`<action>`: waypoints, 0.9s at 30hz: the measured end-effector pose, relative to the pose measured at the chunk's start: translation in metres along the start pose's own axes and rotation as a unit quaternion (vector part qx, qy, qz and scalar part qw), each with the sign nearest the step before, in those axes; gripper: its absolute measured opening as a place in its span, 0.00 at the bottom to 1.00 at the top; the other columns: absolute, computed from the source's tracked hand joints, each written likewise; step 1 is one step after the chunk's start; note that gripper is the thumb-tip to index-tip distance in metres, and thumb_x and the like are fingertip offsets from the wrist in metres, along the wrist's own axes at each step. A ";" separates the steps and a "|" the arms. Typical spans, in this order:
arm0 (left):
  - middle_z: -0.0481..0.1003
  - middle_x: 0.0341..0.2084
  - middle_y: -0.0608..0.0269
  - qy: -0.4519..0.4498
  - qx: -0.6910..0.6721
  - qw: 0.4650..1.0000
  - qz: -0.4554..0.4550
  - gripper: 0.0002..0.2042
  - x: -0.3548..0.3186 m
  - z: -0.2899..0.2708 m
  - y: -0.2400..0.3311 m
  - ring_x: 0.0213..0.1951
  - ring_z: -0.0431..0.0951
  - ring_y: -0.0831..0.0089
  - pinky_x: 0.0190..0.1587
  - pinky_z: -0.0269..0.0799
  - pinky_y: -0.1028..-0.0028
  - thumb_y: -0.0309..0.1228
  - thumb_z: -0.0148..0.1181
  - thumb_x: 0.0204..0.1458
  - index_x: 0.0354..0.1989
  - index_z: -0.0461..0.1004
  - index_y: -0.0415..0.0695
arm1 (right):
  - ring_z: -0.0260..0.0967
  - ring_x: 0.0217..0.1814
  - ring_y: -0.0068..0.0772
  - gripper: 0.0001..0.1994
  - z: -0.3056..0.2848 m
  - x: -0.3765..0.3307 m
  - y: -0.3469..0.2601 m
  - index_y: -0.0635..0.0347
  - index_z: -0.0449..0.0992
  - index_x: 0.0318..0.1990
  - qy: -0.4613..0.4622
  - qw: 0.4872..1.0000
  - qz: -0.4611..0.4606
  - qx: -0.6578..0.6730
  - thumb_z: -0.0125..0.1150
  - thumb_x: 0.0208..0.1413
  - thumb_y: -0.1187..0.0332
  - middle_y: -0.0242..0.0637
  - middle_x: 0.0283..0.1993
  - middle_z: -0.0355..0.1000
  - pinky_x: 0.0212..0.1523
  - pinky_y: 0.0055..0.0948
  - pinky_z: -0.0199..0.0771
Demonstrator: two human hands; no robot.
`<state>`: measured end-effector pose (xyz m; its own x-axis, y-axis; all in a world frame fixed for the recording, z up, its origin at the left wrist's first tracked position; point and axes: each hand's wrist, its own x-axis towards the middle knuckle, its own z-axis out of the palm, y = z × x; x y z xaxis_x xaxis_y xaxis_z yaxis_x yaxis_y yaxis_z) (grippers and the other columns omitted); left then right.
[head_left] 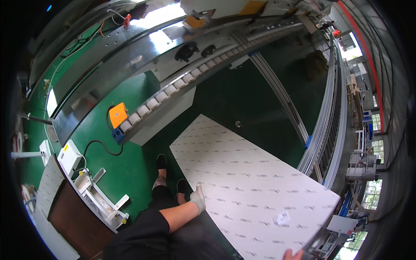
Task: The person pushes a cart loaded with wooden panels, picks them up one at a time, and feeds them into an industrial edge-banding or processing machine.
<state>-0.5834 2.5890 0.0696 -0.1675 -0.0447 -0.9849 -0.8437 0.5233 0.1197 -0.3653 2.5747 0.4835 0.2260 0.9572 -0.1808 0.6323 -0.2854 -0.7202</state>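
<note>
A large white panel [255, 190], its film printed with rows of small dark marks, is tilted in front of me and to the right. My left hand [198, 200], in a pale glove, is closed on the panel's left edge with the thumb along its face. At the bottom of the view, the bare fingertips of my right hand [294, 255] curl over the panel's near edge; the rest of that hand is cut off. A small white label [281, 219] is stuck on the panel near its right part.
A long roller rail [173, 89] runs along a metal machine ahead. Aluminium rails [323, 130] stand to the right. At left are an orange box [118, 115], a white frame [102, 199] and a brown board [78, 216]. My feet are on green floor [130, 169] beside the panel.
</note>
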 end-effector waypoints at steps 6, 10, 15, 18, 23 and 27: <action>0.75 0.56 0.35 -0.008 0.029 1.000 0.003 0.41 0.023 -0.033 0.057 0.60 0.74 0.47 0.64 0.65 0.62 0.62 0.49 0.61 0.58 0.73 0.27 | 0.68 0.51 0.30 0.13 0.177 0.030 -0.009 0.66 0.65 0.53 -0.045 0.986 -0.063 0.151 0.55 0.62 0.77 0.41 0.50 0.70 0.58 0.36 0.69; 0.75 0.56 0.35 0.000 0.050 0.998 0.034 0.38 0.159 -0.020 0.030 0.60 0.74 0.45 0.65 0.65 0.61 0.60 0.45 0.63 0.57 0.73 0.29 | 0.70 0.47 0.26 0.11 0.234 0.040 -0.040 0.65 0.66 0.48 -0.118 0.987 -0.060 0.095 0.59 0.60 0.77 0.40 0.46 0.72 0.53 0.30 0.70; 0.77 0.50 0.30 -0.097 0.250 0.936 0.226 0.34 0.158 -0.068 0.089 0.53 0.78 0.43 0.55 0.73 0.57 0.54 0.46 0.65 0.57 0.72 0.28 | 0.71 0.44 0.25 0.13 0.282 0.042 -0.081 0.64 0.67 0.47 -0.185 0.976 -0.006 0.113 0.61 0.57 0.79 0.39 0.44 0.74 0.50 0.28 0.71; 0.78 0.50 0.38 -0.125 0.210 0.945 0.218 0.32 0.169 -0.082 0.118 0.50 0.80 0.47 0.53 0.73 0.58 0.53 0.43 0.67 0.52 0.76 0.30 | 0.70 0.40 0.20 0.13 0.318 0.032 -0.099 0.64 0.67 0.45 -0.204 0.970 -0.022 0.133 0.63 0.56 0.79 0.36 0.42 0.73 0.45 0.23 0.70; 0.74 0.58 0.40 -0.180 -0.072 0.981 0.025 0.35 0.218 -0.084 0.116 0.59 0.75 0.51 0.61 0.68 0.60 0.55 0.47 0.66 0.61 0.71 0.29 | 0.60 0.30 0.11 0.12 0.345 0.030 -0.113 0.63 0.67 0.43 -0.227 0.971 -0.049 0.065 0.66 0.57 0.77 0.27 0.33 0.69 0.32 0.16 0.61; 0.69 0.63 0.41 -0.170 -0.086 0.981 -0.044 0.34 0.226 -0.088 0.124 0.65 0.67 0.50 0.66 0.61 0.54 0.54 0.48 0.66 0.64 0.68 0.33 | 0.57 0.27 0.10 0.11 0.366 0.032 -0.131 0.62 0.67 0.41 -0.227 0.971 -0.069 0.034 0.66 0.57 0.76 0.24 0.30 0.65 0.30 0.16 0.59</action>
<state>-0.7712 2.5690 -0.1271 0.0643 0.2192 -0.9736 -0.9258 0.3772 0.0238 -0.7121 2.6606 0.3266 -0.2171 0.9134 -0.3443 0.5789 -0.1636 -0.7988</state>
